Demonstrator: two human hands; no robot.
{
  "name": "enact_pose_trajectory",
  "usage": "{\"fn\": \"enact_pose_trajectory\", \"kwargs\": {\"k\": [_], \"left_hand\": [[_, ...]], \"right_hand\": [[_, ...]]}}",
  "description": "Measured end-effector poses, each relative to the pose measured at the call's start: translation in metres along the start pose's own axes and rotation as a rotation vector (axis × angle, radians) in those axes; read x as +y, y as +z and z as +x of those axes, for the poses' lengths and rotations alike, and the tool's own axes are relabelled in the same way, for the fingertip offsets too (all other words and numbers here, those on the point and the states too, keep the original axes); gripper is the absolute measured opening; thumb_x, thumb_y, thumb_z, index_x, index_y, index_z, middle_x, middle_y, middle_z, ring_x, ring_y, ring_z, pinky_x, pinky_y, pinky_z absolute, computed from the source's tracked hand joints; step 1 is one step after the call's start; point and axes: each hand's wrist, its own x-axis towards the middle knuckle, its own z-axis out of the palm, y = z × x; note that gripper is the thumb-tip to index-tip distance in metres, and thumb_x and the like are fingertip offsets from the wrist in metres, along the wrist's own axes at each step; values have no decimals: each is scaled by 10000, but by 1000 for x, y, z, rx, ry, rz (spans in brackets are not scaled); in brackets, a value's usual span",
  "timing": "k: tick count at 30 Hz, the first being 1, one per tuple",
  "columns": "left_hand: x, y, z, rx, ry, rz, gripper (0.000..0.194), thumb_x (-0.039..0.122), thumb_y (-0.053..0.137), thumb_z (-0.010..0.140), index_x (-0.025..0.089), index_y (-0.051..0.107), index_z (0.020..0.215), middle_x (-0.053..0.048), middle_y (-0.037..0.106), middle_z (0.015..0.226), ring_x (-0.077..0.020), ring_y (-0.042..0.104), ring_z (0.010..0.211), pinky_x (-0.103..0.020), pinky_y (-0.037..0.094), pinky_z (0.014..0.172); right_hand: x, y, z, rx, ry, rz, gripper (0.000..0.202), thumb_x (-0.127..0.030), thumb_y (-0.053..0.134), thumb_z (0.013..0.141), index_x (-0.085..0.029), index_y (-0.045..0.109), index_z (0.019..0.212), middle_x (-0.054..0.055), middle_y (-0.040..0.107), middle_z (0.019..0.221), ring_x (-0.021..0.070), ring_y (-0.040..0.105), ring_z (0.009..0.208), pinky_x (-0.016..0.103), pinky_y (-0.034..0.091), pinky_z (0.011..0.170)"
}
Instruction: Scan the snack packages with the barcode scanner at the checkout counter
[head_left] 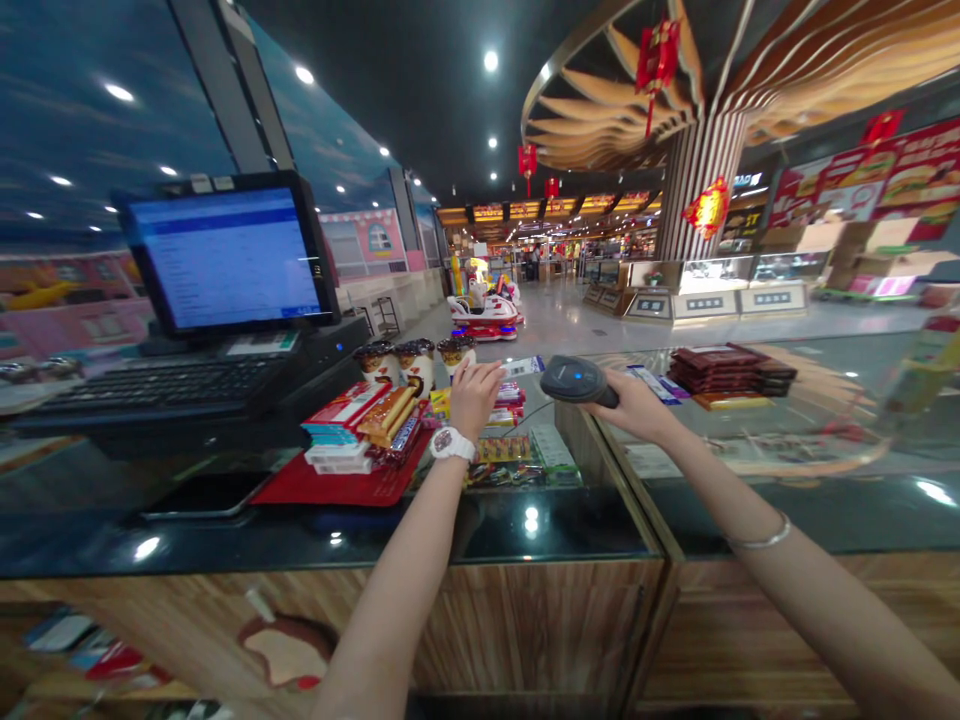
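My right hand (634, 405) is closed round the handle of a black barcode scanner (574, 380), which has a small blue light on top. The scanner's head points left, above the glass counter. Pinched in my left hand (476, 390) is a slim white-and-purple packet (523, 366) with a barcode on its face, just left of the scanner. Below that hand lie several brightly coloured snack packs (510, 405). Beside my left wrist, boxes and wrapped bars (390, 415) are stacked on a red sheet (337, 485).
A monitor (229, 255) and black keyboard (161, 390) stand at the left. Several dark-lidded cups (415, 362) are behind the stack. A dark flat tablet-like device (206, 495) lies near the front edge. On the right glass are brown packets (724, 370) and purple-white packets (656, 383).
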Motion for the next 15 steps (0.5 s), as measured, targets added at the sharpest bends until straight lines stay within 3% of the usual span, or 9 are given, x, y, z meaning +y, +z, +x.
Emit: {"fn": "enact_pose_trajectory", "kwargs": {"k": [15], "left_hand": [[3, -3, 2, -12, -4, -13, 201, 223, 527, 947, 257, 693, 1054, -27, 724, 1174, -216, 640, 1072, -476, 376, 1119]], "right_hand": [[2, 1, 0, -1, 0, -6, 323, -401, 628, 834, -207, 690, 1085, 99, 705, 1127, 310, 651, 1072, 427, 506, 936]]}}
